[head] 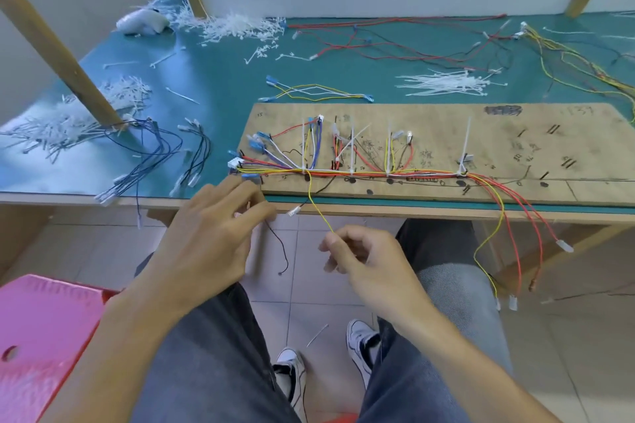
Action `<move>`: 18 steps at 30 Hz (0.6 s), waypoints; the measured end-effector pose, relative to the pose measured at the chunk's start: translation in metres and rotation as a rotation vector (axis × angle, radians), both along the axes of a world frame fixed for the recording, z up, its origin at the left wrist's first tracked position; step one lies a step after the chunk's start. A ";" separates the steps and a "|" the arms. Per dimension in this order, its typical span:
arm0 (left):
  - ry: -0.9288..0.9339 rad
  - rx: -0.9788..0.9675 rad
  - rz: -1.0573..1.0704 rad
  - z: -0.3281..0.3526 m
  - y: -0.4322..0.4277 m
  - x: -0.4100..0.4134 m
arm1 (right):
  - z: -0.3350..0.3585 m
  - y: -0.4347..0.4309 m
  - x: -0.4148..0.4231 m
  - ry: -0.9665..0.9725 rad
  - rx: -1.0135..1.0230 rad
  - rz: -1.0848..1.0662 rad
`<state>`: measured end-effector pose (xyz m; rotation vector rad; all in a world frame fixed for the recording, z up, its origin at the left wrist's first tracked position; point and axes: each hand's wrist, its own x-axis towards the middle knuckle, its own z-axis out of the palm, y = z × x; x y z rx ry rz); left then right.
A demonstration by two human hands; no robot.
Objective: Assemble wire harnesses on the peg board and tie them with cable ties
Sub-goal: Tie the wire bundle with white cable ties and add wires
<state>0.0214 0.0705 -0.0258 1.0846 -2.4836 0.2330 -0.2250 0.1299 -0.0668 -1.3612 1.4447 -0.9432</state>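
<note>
Right hand pinches a yellow wire running toward eleven o'clock to the harness on the peg board. Left hand, at nine o'clock of it, pinches a black wire.

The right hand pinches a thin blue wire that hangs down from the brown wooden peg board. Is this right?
No. In the head view the right hand pinches a thin yellow wire, not a blue one, that hangs down from the brown wooden peg board.
</note>
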 end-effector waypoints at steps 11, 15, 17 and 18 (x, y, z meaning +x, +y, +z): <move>0.086 -0.164 -0.080 -0.016 -0.015 -0.004 | 0.016 0.008 -0.004 -0.180 0.094 0.115; 0.167 -0.104 -0.098 -0.008 -0.014 -0.002 | 0.025 0.009 0.004 -0.309 0.219 0.297; 0.172 -0.088 -0.095 0.000 -0.012 -0.006 | 0.032 0.010 0.007 -0.423 0.244 0.363; 0.172 -0.075 -0.094 0.005 -0.012 -0.010 | 0.034 0.010 0.007 -0.461 0.258 0.383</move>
